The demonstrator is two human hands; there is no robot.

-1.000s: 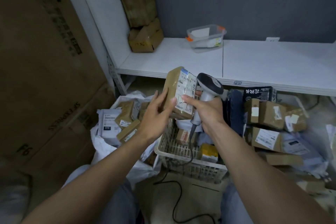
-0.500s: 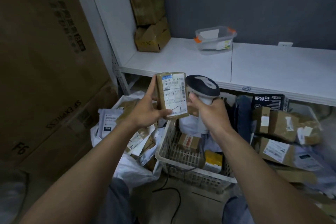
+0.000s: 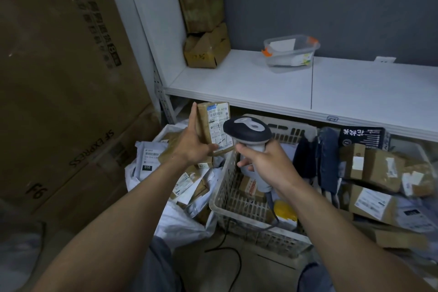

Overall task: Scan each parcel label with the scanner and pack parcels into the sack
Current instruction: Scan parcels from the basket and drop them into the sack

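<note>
**Parcel held label-out beside the scanner, over the basket's left rim**

Tall brown cartons [image 3: 59,78] marked SF EXPRESS stand well to the left of the white slatted basket [image 3: 260,237]. A white shelf [image 3: 260,83] runs behind and above the basket. On it two worn cardboard boxes [image 3: 203,26] are stacked up and to the basket's left, and a clear tub [image 3: 291,53] with orange clips sits straight behind the basket.

The white sack [image 3: 180,223] lies open just left of the basket, against its left wall, with labelled parcels and mailers in its mouth. A heap of brown parcels [image 3: 374,168] lies to the basket's right. A few small parcels lie inside the basket, one of them yellow [image 3: 284,211].

The left grip [image 3: 192,147] hangs above the basket's left rim, closed round the lower half of a small brown parcel [image 3: 213,125]. The thumb lies across the parcel's bottom front and one finger runs straight up its left edge. The parcel stands upright, its white label facing the camera and its top clear above the grip.

The right grip [image 3: 270,163], over the basket's left half, is wrapped tight round the handle of the scanner [image 3: 248,135]. The scanner's dark head sits just right of the label and covers the parcel's lower right corner in this view. I cannot tell whether they touch. A grey cable [image 3: 270,199] drops from the handle into the basket.
</note>
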